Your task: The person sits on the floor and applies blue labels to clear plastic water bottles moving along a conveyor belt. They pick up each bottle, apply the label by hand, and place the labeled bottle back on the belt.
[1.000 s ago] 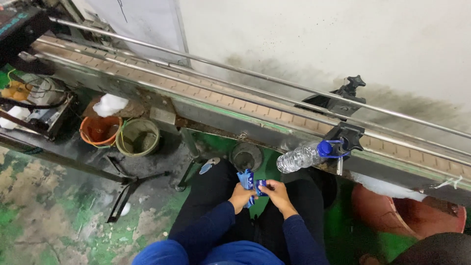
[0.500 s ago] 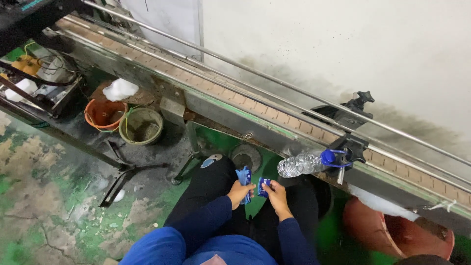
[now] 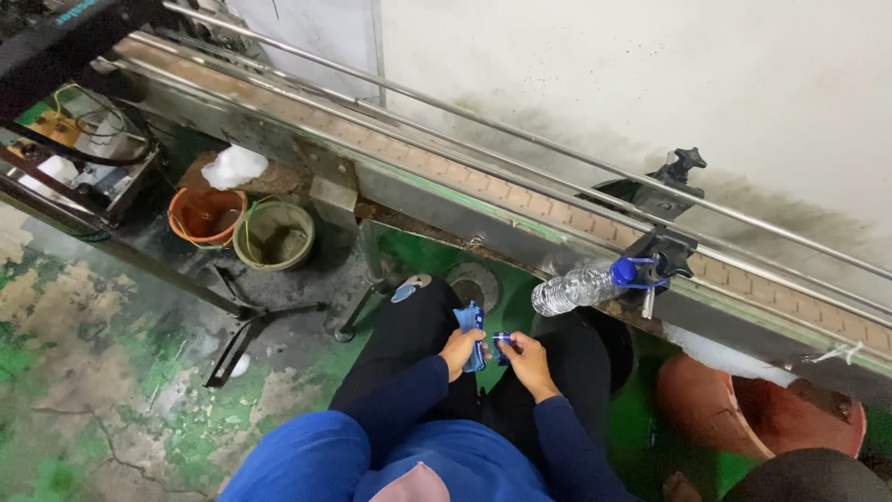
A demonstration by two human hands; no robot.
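Note:
I sit beside a conveyor, hands over my lap. My left hand (image 3: 461, 351) grips a stack of blue label sleeves (image 3: 472, 327) that stick up from the fist. My right hand (image 3: 528, 357) pinches one small blue sleeve (image 3: 502, 339) right next to the stack; the two hands nearly touch. A clear plastic bottle with a blue cap (image 3: 581, 287) lies on its side, clamped to the conveyor's near rail just above my right hand.
The conveyor belt (image 3: 483, 191) runs diagonally with steel guide rails (image 3: 520, 130). An orange bucket (image 3: 204, 216) and a green bucket (image 3: 273, 234) stand on the floor to the left. A reddish tub (image 3: 762, 418) sits at right. A machine frame (image 3: 84, 167) is at far left.
The view has shifted slightly. My hands stay together over my lap with the blue sleeves; the bottle has not moved on the rail.

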